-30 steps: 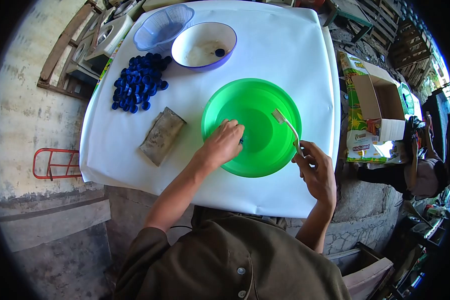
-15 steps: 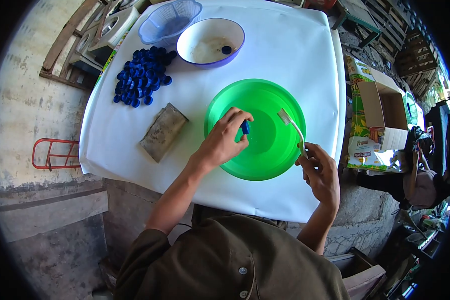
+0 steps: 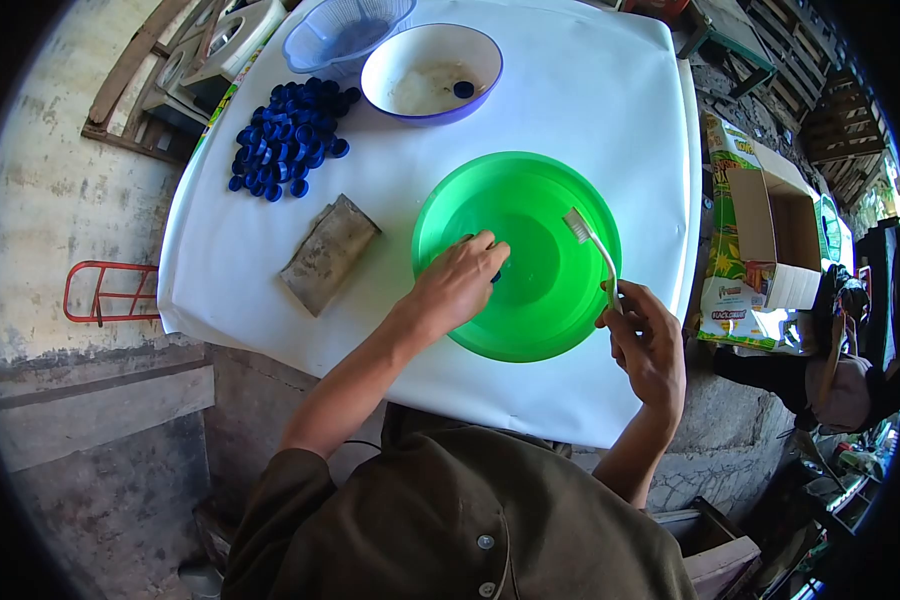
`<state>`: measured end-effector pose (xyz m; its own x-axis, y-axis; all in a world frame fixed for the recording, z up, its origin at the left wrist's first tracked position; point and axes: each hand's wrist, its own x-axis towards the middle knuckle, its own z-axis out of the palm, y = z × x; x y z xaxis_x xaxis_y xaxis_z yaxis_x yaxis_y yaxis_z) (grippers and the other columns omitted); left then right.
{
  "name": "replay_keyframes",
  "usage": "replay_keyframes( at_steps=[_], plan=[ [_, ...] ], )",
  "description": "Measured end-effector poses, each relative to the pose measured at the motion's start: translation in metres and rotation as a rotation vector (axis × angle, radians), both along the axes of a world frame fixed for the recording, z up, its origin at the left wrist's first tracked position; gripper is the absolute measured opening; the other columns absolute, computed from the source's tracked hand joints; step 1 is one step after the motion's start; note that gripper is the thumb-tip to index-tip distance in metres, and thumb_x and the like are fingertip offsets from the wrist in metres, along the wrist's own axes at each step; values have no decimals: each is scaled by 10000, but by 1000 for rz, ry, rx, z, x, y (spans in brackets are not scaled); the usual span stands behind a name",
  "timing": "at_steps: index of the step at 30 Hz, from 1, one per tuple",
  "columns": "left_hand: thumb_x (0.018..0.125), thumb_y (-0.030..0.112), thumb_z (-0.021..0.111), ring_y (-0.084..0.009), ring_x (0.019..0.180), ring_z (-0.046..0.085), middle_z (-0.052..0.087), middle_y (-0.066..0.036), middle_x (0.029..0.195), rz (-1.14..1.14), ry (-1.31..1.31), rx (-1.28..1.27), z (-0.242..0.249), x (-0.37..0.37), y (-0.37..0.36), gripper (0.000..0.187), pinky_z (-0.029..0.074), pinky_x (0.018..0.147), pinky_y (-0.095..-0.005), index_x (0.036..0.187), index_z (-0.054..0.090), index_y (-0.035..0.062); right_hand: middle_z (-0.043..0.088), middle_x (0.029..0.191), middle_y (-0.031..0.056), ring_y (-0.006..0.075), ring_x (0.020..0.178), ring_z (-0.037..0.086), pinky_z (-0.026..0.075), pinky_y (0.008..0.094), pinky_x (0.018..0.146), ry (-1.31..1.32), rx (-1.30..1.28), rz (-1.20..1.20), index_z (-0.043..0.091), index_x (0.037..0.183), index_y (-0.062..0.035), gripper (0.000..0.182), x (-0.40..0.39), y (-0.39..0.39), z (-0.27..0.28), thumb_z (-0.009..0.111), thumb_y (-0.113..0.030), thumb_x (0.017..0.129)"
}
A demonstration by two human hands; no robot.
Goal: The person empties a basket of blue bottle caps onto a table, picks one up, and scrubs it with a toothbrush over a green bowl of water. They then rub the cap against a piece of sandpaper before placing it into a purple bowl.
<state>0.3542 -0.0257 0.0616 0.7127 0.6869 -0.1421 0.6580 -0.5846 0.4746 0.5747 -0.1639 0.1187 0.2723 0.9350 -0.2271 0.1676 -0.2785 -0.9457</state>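
Note:
My left hand [image 3: 462,280] is over the left part of a green basin [image 3: 570,310], fingers curled down round a dark blue bottle cap [image 3: 496,277] that is mostly hidden by them. In my right hand [image 3: 646,345], by the basin's right rim, is a white toothbrush [image 3: 604,250], its bristle head tilted up over the basin. A heap of blue bottle caps [image 3: 288,140] lies at the upper left of the table. Behind the basin stands a white bowl with a purple outside [image 3: 432,75], holding a single blue cap [image 3: 463,89] and some cloudy residue.
A worn grey-brown block [image 3: 330,255] lies left of the basin on the white-covered table [image 3: 590,80]. A translucent blue basket [image 3: 345,35] stands at the back. Right of the table are an open cardboard box [image 3: 795,225] and another person [image 3: 840,390].
My left hand has turned downward with the cap, so its fingers now cover most of it. The toothbrush has stayed in my right hand, and the view has shifted slightly.

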Motion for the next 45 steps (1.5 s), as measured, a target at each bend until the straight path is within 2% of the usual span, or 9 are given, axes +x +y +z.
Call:
replay_keyframes(
  at_steps=[8, 20, 24, 28, 31, 32, 35, 39, 45],
  plan=[
    [805, -24, 723, -321, 1061, 613, 539, -142, 1135, 65, -212, -101, 8, -5, 0, 384, 529, 915, -415, 1176, 633, 21, 691, 839, 112, 82, 587, 555, 424, 235, 497, -4, 1, 7, 622, 1188, 65, 277, -1, 2, 4, 648, -16, 925],
    [854, 59, 756, -143, 910, 619, 600, -76, 1057, 210, -738, -215, 18, -11, 5, 311, 519, 774, -263, 1147, 662, 18, 675, 813, 145, 169, 618, 577, 458, 313, 563, -257, 59, 72, 648, 1135, 64, 278, -21, 7, -1, 691, -25, 875],
    [831, 92, 789, -144, 902, 606, 629, -60, 991, 454, -1055, -761, 22, -10, -1, 327, 502, 762, -284, 1130, 665, 41, 671, 797, 135, 158, 601, 579, 451, 299, 539, -208, 67, 52, 645, 1134, 64, 274, -26, 7, 3, 691, -22, 878],
    [767, 80, 817, -268, 964, 594, 615, -91, 1014, 344, -557, 200, 18, 0, -15, 387, 491, 834, -394, 1123, 667, 67, 665, 771, 119, 145, 575, 578, 446, 291, 525, -230, 104, 52, 645, 1133, 63, 270, -30, 7, -1, 690, -17, 879],
    [764, 111, 823, -295, 1009, 575, 604, -97, 1024, 337, -540, 271, 21, 6, -21, 387, 479, 870, -425, 1116, 670, 62, 664, 764, 110, 136, 565, 569, 446, 293, 524, -216, 106, 23, 645, 1154, 49, 281, -30, 7, -5, 685, -11, 882],
    [829, 176, 803, -238, 930, 602, 618, -89, 1003, 301, -530, 308, 19, 5, -20, 353, 495, 828, -370, 1118, 659, 33, 665, 765, 108, 133, 564, 566, 449, 293, 526, -199, 91, 15, 644, 1170, 40, 292, -29, 6, -5, 682, -9, 885],
    [926, 271, 728, -159, 825, 597, 614, -73, 958, 476, -836, -444, 13, 1, -12, 344, 493, 769, -290, 1107, 646, -9, 666, 780, 109, 129, 566, 562, 465, 295, 538, -182, 43, 17, 629, 1243, 7, 352, -28, 4, 2, 672, -8, 895],
    [1028, 420, 547, -115, 740, 536, 574, -72, 868, 499, -1076, -870, 39, -9, -1, 484, 468, 693, -254, 1128, 615, -48, 682, 835, 127, 132, 569, 569, 490, 300, 557, -162, 81, 65, 591, 1344, -37, 445, -34, 2, 3, 661, -13, 905],
    [1048, 455, 481, -100, 689, 489, 540, -52, 796, 480, -1002, -867, 32, -9, -4, 494, 434, 641, -246, 1067, 591, -26, 680, 896, 154, 287, 663, 619, 520, 386, 648, -314, 253, 121, 624, 1341, -105, 461, -45, 8, -1, 639, 18, 896]
  ],
)
